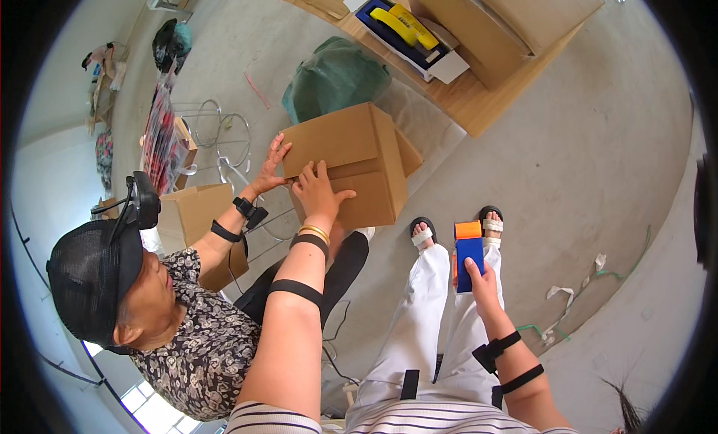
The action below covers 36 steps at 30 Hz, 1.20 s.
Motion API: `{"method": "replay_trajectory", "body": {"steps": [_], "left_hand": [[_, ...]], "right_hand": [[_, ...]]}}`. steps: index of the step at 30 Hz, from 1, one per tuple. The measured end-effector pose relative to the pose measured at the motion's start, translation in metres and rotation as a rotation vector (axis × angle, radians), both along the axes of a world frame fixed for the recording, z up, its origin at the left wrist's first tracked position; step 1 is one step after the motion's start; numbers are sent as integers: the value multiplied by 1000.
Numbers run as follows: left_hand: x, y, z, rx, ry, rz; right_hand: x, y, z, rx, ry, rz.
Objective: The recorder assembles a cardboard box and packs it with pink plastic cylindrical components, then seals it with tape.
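A brown cardboard box (329, 142) is tilted in front of me, its two top flaps folded nearly together with a seam between them. My left hand (320, 195) lies on the flaps near the seam, fingers spread and pressed on the cardboard, gripping nothing. Another person's hand (269, 168) touches the same box at its left edge. Lower right, above my legs, my right hand (480, 277) is closed around a blue block-shaped object (469, 258) with an orange end; its exact kind I cannot make out.
A wooden table (486, 109) at the top holds large cardboard and a box (389, 41) with a yellow tool-like item. Behind the carton lies a green plastic bag (333, 75). A co-worker in a black cap (93, 281) sits at left, near another carton (194, 217) and metal stools (224, 135).
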<state>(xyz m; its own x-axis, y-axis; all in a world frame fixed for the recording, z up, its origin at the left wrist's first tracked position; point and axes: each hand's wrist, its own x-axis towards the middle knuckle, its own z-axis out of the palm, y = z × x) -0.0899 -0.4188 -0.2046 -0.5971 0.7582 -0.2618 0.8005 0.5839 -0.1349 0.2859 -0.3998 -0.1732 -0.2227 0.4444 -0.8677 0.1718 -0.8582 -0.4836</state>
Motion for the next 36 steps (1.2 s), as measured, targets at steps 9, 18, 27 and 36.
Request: {"method": "replay_trajectory", "body": {"steps": [9, 18, 27, 36], "left_hand": [[1, -3, 2, 9, 2, -12], [3, -15, 3, 17, -9, -13], [13, -18, 2, 26, -7, -9], [16, -21, -10, 44, 21, -12]], "right_hand": [[12, -3, -4, 14, 17, -18], [24, -17, 0, 12, -18, -27], [33, -25, -11, 38, -40, -7], [33, -27, -21, 50, -27, 22]]}}
